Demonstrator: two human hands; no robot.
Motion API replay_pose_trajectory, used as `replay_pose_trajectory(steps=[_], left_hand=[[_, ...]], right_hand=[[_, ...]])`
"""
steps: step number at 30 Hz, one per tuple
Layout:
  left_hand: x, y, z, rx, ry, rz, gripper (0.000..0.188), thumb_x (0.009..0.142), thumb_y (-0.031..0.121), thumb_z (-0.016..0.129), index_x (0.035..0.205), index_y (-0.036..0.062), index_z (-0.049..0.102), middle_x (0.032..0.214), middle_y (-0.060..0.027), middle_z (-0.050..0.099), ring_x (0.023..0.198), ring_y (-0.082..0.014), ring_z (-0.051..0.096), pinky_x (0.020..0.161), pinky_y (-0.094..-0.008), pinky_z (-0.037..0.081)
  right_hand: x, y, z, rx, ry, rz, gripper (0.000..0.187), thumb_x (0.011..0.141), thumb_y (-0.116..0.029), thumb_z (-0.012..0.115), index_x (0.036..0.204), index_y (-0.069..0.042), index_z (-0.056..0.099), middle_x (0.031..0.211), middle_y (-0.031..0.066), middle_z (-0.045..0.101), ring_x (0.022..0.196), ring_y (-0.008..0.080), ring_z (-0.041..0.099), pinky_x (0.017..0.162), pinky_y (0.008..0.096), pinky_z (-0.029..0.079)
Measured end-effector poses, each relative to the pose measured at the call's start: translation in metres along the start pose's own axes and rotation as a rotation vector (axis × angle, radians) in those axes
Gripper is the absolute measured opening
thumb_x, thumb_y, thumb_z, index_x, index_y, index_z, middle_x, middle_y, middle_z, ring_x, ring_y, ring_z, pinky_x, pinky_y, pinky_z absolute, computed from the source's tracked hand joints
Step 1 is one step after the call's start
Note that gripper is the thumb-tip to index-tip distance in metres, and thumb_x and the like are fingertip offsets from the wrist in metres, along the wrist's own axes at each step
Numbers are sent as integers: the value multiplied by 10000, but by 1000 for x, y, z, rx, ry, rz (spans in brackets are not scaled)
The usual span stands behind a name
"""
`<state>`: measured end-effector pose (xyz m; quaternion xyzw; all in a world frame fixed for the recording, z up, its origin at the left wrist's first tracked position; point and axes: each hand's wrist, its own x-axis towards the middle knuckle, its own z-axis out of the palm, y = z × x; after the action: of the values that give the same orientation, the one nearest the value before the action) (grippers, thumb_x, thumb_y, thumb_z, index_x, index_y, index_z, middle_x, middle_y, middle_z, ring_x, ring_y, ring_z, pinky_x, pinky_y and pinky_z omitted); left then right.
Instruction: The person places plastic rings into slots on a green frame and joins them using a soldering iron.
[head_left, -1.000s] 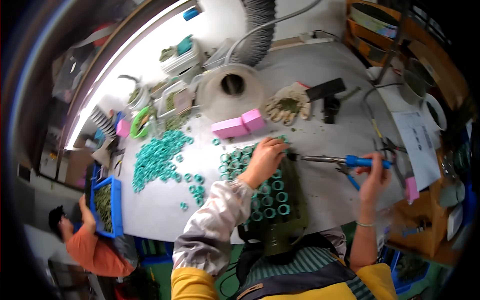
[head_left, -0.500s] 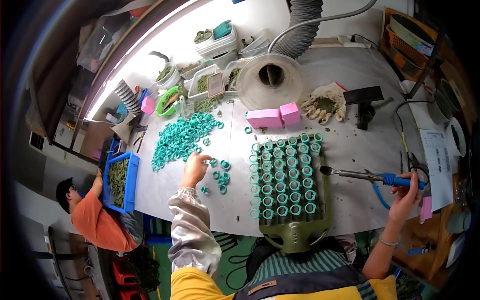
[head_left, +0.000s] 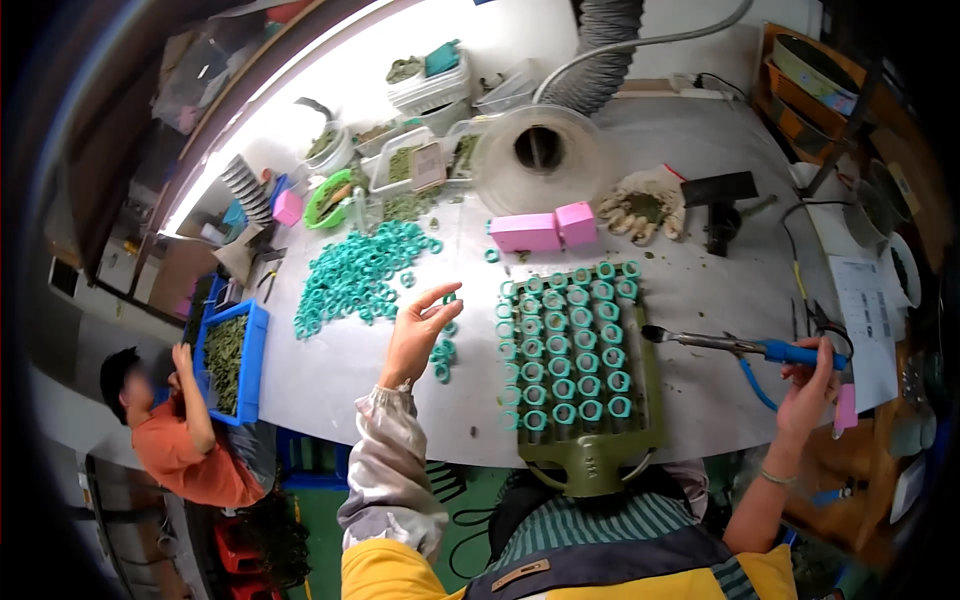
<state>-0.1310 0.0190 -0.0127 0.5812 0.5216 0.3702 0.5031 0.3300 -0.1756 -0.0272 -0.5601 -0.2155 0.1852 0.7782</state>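
Note:
My left hand [head_left: 415, 335] is raised over the table, its thumb and index finger closed on a small teal ring [head_left: 450, 297]. Below and beside it lie a few loose teal rings [head_left: 442, 356]; a large heap of them [head_left: 360, 275] spreads farther left. In front of me stands an olive-green rack [head_left: 650, 390] with a handle at its near end, bearing rows of teal rings [head_left: 565, 365]. On the right, my right hand [head_left: 803, 395] grips the blue handle of a soldering iron [head_left: 790, 352]. Its dark, broad tip points left, just past the rack's right edge.
Behind the rack are pink blocks [head_left: 525, 233], a stained glove [head_left: 640, 208], a black stand [head_left: 722, 200] and a clear extraction hood [head_left: 500, 180]. Tubs of green pieces [head_left: 400, 165] line the back. At far left, a co-worker [head_left: 185, 450] sits by a blue crate [head_left: 257, 365].
My left hand has lifted from the loose rings and moved right toward the rack, with a ring in its fingers. The soldering iron stays nearly in place. The co-worker's arm has drawn back.

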Motion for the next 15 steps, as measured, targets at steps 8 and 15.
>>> replay_pose_trajectory(steps=[8, 15], left_hand=[[-7, 37, 134, 318, -385, 423, 274, 888, 19, 668, 1162, 35, 660, 1148, -82, 576, 856, -158, 614, 749, -284, 538], [13, 18, 187, 449, -369, 551, 277, 851, 35, 691, 1126, 56, 672, 1156, -102, 608, 995, -274, 624, 841, -360, 528]], right_hand=[[-3, 0, 11, 83, -52, -29, 308, 977, -261, 585, 845, 14, 628, 746, 87, 649, 514, 120, 570, 502, 240, 473], [-5, 15, 14, 94, -53, -18, 306, 971, -259, 590, 856, 22, 621, 756, 91, 652, 546, 135, 612, 525, 246, 500]])
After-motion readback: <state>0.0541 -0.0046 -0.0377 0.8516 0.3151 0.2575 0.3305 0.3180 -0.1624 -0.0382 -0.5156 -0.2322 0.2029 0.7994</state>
